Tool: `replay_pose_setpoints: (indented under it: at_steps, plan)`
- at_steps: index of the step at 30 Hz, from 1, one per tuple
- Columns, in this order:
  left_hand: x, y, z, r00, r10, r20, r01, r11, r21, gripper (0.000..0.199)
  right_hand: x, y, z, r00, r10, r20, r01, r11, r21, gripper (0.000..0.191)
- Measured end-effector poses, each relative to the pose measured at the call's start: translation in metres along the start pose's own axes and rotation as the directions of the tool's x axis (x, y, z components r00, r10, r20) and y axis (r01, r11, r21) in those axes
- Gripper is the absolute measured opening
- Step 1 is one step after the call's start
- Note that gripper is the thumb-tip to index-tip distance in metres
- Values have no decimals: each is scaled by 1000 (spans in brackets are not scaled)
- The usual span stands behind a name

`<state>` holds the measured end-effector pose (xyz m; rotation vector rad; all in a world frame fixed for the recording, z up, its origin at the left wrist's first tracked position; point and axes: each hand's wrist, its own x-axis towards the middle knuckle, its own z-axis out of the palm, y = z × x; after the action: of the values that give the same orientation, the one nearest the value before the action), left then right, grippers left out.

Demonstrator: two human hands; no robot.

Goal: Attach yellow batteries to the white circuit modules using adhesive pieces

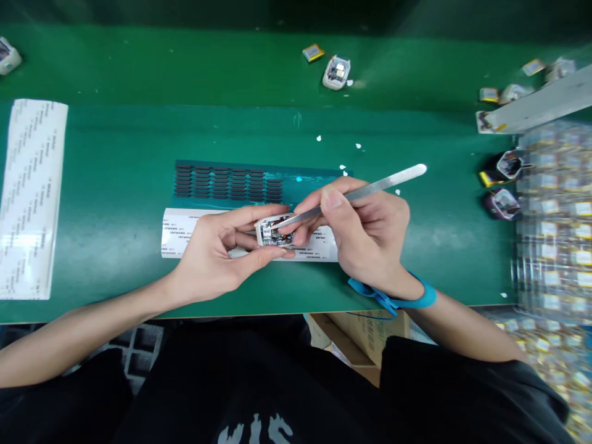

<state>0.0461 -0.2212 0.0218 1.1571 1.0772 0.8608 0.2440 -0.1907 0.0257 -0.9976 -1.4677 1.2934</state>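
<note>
Between its thumb and fingers, my left hand [217,253] grips a small white electronic device housing [266,233], its circuit board facing up. My right hand [367,228] is closed around metal tweezers [393,179], whose tips reach into the housing over the board. Whether the tips pinch any part is too small to tell. Fingers of the right hand also touch the housing's right side. Under both hands lies a white printed adhesive sheet [178,234]. Just behind it is a blue film [319,179] carrying rows of dark strips [231,182].
Another white housing [337,73] with a battery [313,53] sits at the back. A printed sheet [34,197] lies on the left. At right are a black housing [509,165], a purple housing [502,203] and clear trays [550,216] of parts. White bits [358,146] dot the green mat.
</note>
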Motion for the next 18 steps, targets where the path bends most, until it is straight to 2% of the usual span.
replay_pose_setpoints:
  at_steps: [8,14,18]
  plan:
    - [-1,0,-1,1000,5,6,-5,1000,12,42,0,1,0,998,-59,12,59,998,16,30]
    - [-1,-1,-1,1000,-2,10,2,1000,-4,45,-2,2,0,999,-46,-5,45,995,-86,37]
    - [0,0,-1,1000,8,16,-8,1000,-13,44,-3,3,-1,998,-65,2,65,994,-91,35]
